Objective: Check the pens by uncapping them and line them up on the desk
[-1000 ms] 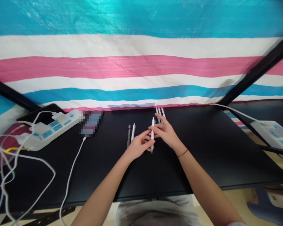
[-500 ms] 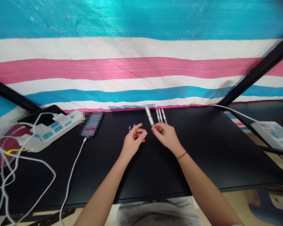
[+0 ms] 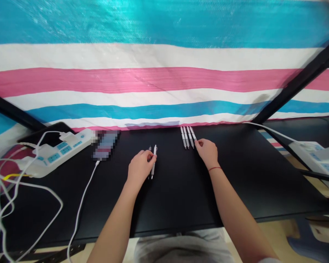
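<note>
Nearest, at the bottom edge, a grey lap and both forearms are cut off by the frame, and the worktop's (image 3: 181, 204) near edge runs just above them. Black surface lies bare between the forearms and to the right of the right arm, as far as the right edge where a black bar crosses.

Farther in, the left hand (image 3: 139, 168) curls loosely over two pens (image 3: 152, 164), one dark and one white, lying side by side and pointing near to far. Its fingertips touch them and hide the dark one's middle; whether the fingers actually pinch a pen cannot be told. The right hand (image 3: 208, 152) lies knuckles up, fingers bent, its fingertips at the near end of the rightmost of three white pens (image 3: 186, 137). It closes on nothing that can be seen. A red thread circles that wrist. These three lie close together, parallel, slightly fanned, well apart from the left pair, with bare worktop between the groups.

On the left, white cables (image 3: 79, 208) trail off the near edge and out of frame. A power strip (image 3: 57, 150) sits beyond them, beside a blurred-out phone (image 3: 105, 144). Another strip (image 3: 315, 157) at far right is partly cut off.

Farthest, a striped tarp (image 3: 164, 73) closes off the worktop's far edge.
</note>
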Demonstrator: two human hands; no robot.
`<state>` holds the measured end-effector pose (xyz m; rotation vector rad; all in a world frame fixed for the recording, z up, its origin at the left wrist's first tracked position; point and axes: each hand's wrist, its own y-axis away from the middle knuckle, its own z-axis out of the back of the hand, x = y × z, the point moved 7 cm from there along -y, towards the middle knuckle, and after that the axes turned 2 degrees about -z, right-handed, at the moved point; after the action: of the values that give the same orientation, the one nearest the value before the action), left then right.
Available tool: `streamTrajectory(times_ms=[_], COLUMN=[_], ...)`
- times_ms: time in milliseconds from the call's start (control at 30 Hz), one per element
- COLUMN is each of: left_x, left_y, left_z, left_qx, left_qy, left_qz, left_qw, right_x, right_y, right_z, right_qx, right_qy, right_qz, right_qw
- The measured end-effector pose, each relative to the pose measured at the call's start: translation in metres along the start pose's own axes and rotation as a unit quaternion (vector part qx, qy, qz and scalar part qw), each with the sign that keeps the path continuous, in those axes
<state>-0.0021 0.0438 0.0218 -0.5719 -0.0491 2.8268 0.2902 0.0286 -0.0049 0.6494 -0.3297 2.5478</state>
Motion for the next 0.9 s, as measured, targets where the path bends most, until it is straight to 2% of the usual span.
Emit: streamTrajectory(times_ms=[100, 233, 300, 367, 433, 500, 567, 600, 767, 900], left_x=[0.0, -0.001, -0.006, -0.015, -0.029, -0.044, -0.054, -0.057, -0.054, -0.048], left_y=[0.002, 0.003, 0.003, 0.004, 0.006, 0.01, 0.014, 0.015, 0.014, 0.01], left_z=[-0.007, -0.011, -0.01, -0.007, -0.004, -0.002, -0.003, -0.004, -0.016, -0.024], left_qx=[0.028, 0.024, 0.011, -0.009, -0.027, -0.027, -0.017, -0.011, 0.025, 0.047], left_qy=[-0.024, -0.055, -0.058, -0.035, 0.008, 0.055, 0.086, 0.095, 0.091, 0.091], left_qz=[0.019, 0.026, 0.009, -0.036, -0.105, -0.173, -0.215, -0.224, -0.199, -0.179], left_qw=[0.999, 0.998, 0.998, 0.999, 0.994, 0.983, 0.973, 0.97, 0.976, 0.978], right_x=[0.001, 0.002, 0.007, 0.017, 0.032, 0.049, 0.065, 0.07, 0.065, 0.061], right_y=[-0.001, 0.0, 0.004, 0.012, 0.022, 0.034, 0.047, 0.051, 0.048, 0.045], right_z=[-0.001, 0.005, 0.012, 0.016, 0.011, -0.001, -0.011, -0.013, -0.015, -0.016], right_qx=[-0.001, -0.027, -0.062, -0.071, -0.013, 0.1, 0.199, 0.224, 0.218, 0.252], right_qy=[0.0, -0.019, -0.044, -0.105, -0.207, -0.311, -0.365, -0.376, -0.441, -0.466], right_qz=[0.011, 0.021, 0.038, 0.072, 0.107, 0.124, 0.148, 0.155, 0.099, 0.077], right_qw=[1.0, 0.999, 0.996, 0.989, 0.972, 0.937, 0.897, 0.886, 0.865, 0.844])
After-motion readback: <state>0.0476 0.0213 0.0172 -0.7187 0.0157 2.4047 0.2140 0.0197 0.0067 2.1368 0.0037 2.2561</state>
